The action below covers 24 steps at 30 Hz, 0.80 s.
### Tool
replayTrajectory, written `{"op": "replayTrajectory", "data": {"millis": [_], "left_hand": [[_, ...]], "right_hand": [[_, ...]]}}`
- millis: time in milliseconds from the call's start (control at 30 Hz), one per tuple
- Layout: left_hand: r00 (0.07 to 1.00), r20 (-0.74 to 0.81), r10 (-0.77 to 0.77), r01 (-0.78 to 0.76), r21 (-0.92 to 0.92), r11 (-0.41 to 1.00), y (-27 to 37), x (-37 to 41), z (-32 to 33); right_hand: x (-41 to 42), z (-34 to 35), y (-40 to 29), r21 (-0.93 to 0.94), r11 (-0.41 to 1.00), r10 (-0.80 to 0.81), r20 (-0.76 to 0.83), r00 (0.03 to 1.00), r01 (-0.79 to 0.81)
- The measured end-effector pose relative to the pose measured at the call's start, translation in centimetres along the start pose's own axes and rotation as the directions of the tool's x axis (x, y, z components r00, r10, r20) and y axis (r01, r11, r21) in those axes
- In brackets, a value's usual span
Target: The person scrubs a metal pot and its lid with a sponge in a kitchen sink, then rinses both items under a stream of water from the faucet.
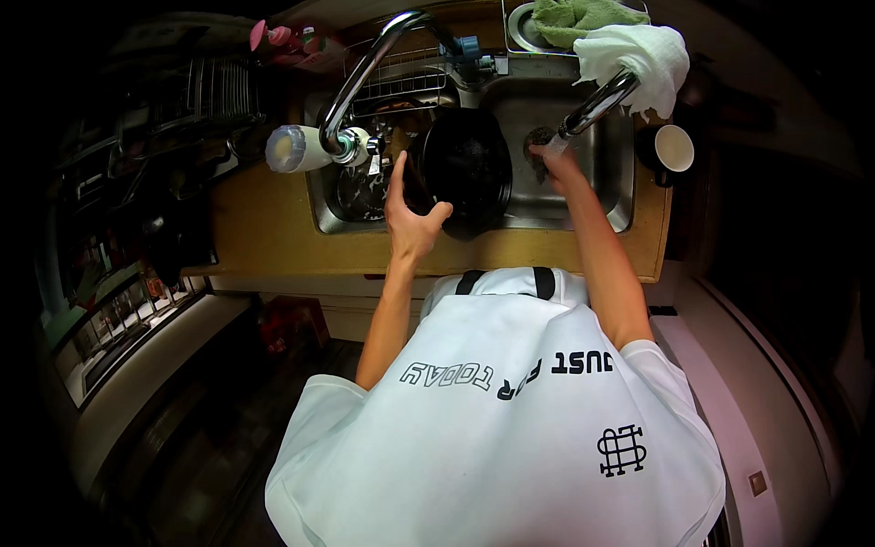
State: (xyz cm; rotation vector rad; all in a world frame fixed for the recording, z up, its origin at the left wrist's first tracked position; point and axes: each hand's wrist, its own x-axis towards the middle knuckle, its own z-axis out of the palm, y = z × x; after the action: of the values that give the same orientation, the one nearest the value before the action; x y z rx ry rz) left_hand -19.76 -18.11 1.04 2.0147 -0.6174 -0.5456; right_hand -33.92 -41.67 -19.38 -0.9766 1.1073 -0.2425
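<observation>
A black pan (468,167), tilted up, stands between the two basins of a steel sink. At its left side is my left hand (413,215), fingers and thumb spread against the dark rim or wall. My right hand (559,164) holds a dark scrubber (540,143) in the right basin (540,205). Water runs over that hand from a chrome spout (601,102), whose upper part is wrapped in a white cloth (632,61). The exact grip of the left fingers is partly lost in the dark.
A second chrome faucet (362,68) with a white filter (301,148) arches over the left basin, which holds sudsy dishes (362,195). Behind are a wire rack (403,78), a pink pump bottle (277,35) and a green cloth (581,17). A mug (674,148) stands right of the sink.
</observation>
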Motion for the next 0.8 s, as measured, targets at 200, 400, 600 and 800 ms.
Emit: {"op": "replayTrajectory", "data": {"millis": [200,400,600,800], "left_hand": [[0.949,0.051,-0.313,0.314,-0.283,0.906,0.0,-0.6,-1.8],[0.875,0.239,-0.422,0.475,-0.595,0.648,-3.1,-0.3,-0.5],[0.832,0.374,-0.41,0.552,-0.627,0.549,-3.2,0.2,3.1],[0.86,0.301,-0.412,0.487,-0.246,0.838,1.7,2.4,6.3]], "right_hand": [[1.4,2.6,-2.1,-0.382,0.915,0.162,0.057,0.985,-0.128],[-4.6,1.0,-6.7,-0.263,0.937,0.29,0.224,0.93,-0.229],[-10.4,-3.2,-7.5,0.119,0.898,0.359,0.355,0.863,-0.423],[-10.9,-4.2,-4.1,0.35,0.845,0.369,0.162,0.915,-0.403]]}}
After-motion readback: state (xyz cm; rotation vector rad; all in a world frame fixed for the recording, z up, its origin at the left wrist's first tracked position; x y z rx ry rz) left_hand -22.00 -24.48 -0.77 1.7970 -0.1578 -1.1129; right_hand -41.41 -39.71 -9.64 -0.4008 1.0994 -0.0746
